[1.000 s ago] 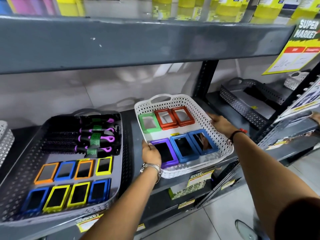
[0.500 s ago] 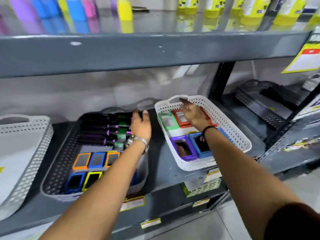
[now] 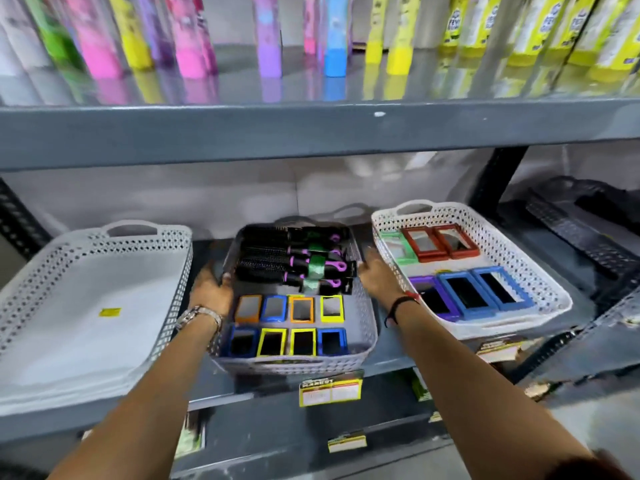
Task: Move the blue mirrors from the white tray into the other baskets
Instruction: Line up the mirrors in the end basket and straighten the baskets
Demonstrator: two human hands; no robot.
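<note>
On the right of the shelf, the white tray (image 3: 543, 271) holds two blue mirrors (image 3: 465, 294) (image 3: 503, 285) side by side in its front row, next to a purple mirror (image 3: 431, 299). Green and red mirrors lie in its back row. The grey basket (image 3: 294, 367) in the middle holds black hairbrushes (image 3: 273, 265) and two rows of small mirrors, three of them blue. My left hand (image 3: 211, 289) grips the grey basket's left wall. My right hand (image 3: 377, 277) is closed on its right rim, between the basket and the white tray.
A large pale basket (image 3: 69, 251) with only a yellow sticker inside stands at the left. A grey shelf board (image 3: 311, 133) hangs low overhead, with coloured bottles on it. Dark baskets (image 3: 581, 223) sit past the black upright on the right.
Both hands have left the white tray. The left hand went from the brushes to the grey basket's left wall; the right came out of the white tray to the basket's right rim. The view shifted left.
</note>
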